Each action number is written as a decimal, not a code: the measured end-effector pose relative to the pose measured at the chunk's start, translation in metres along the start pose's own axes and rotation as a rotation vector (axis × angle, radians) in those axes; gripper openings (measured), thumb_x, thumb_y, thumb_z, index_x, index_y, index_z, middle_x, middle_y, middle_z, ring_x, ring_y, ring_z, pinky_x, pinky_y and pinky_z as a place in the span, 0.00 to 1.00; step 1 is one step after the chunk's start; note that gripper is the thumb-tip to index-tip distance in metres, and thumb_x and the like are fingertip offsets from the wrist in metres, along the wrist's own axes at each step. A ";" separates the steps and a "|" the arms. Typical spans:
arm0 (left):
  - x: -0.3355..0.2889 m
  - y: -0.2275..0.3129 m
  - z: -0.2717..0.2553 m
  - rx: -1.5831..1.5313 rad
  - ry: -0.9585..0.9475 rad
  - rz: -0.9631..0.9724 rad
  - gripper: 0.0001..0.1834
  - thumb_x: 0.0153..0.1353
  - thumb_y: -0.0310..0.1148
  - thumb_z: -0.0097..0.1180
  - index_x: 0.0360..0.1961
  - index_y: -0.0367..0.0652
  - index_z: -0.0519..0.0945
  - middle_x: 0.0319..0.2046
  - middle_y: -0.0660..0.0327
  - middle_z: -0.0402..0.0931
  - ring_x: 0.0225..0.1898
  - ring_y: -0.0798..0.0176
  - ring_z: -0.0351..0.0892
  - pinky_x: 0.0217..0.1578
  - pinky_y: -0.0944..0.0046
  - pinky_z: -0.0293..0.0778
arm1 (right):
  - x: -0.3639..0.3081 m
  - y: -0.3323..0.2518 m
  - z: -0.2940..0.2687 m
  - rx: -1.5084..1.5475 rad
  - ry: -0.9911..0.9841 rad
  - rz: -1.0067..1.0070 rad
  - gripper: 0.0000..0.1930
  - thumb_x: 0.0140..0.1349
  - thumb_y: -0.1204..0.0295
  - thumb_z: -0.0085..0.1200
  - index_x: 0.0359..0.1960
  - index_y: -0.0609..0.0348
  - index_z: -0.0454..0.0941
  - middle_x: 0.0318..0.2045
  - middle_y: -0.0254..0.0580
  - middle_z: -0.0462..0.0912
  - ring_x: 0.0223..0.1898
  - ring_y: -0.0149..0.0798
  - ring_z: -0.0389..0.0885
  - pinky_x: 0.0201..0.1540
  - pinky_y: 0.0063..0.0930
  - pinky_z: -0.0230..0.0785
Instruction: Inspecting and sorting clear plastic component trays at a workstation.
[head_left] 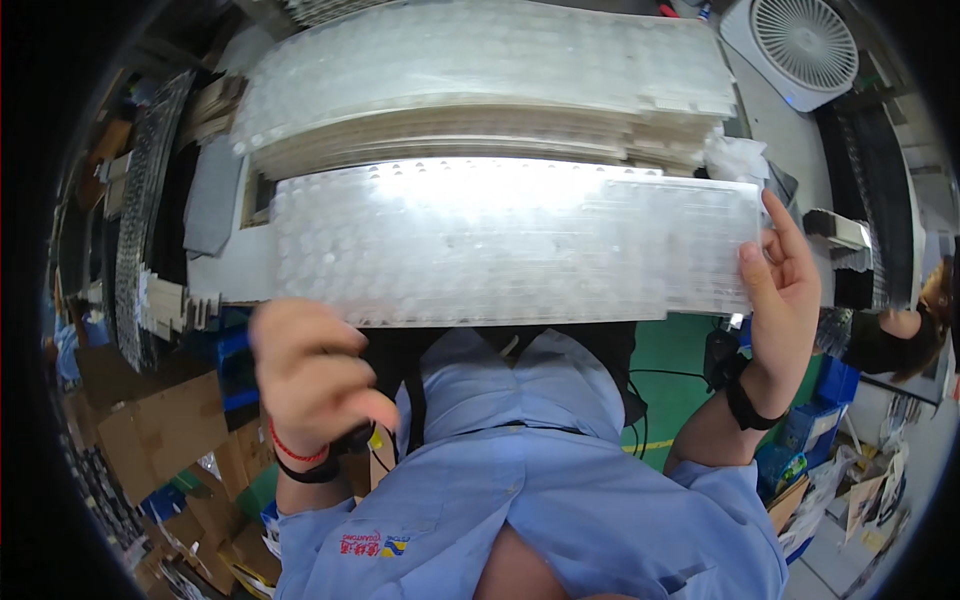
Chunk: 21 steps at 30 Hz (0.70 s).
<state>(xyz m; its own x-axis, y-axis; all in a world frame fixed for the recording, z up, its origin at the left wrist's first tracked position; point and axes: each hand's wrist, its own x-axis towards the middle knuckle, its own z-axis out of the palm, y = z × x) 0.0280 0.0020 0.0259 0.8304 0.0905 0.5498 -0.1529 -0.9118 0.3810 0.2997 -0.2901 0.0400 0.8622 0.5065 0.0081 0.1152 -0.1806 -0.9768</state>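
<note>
Blue shirt [450, 490] cloth lay closest; past it, a long clear sheet [480, 250] stretched between me and a stack [480, 60] of similar sheets, likely kept there for easy reach. My right hand [790, 285] gripped its right end, thumb on the face, probably to steady it. My left hand [310, 375], blurred and curled, hovered near its left corner; whether it held anything, I couldn't tell.

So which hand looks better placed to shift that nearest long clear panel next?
Probably the right hand: its thumb is at the right edge of the clear panel, fingers alongside. The left hand is blurred near the lower left corner; I can't tell whether it touches.
</note>
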 end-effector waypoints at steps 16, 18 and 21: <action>-0.017 -0.048 0.034 -0.221 0.439 -0.634 0.35 0.73 0.52 0.28 0.62 0.26 0.64 0.62 0.47 0.65 0.62 0.54 0.66 0.63 0.58 0.60 | -0.010 0.060 0.033 -0.053 0.133 -0.457 0.29 0.71 0.62 0.41 0.66 0.72 0.55 0.65 0.55 0.62 0.64 0.42 0.64 0.65 0.31 0.54; -0.012 -0.045 0.036 -0.218 0.490 -0.647 0.34 0.74 0.50 0.27 0.62 0.28 0.65 0.60 0.47 0.67 0.61 0.54 0.68 0.62 0.59 0.62 | -0.012 0.052 0.036 0.028 0.160 -0.377 0.29 0.72 0.61 0.40 0.65 0.75 0.57 0.63 0.56 0.65 0.63 0.41 0.66 0.64 0.32 0.55; -0.007 -0.042 0.037 0.038 0.364 -0.651 0.31 0.75 0.46 0.27 0.61 0.28 0.66 0.59 0.49 0.70 0.58 0.56 0.71 0.60 0.60 0.64 | -0.012 0.052 0.043 0.047 0.226 -0.365 0.29 0.72 0.60 0.37 0.64 0.77 0.59 0.61 0.57 0.68 0.61 0.41 0.68 0.63 0.32 0.57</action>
<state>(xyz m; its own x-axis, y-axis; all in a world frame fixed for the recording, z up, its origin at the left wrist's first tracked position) 0.0484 0.0249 -0.0217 0.5158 0.7376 0.4357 0.3335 -0.6414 0.6909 0.2747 -0.2696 -0.0204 0.8562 0.3319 0.3960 0.4141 0.0177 -0.9101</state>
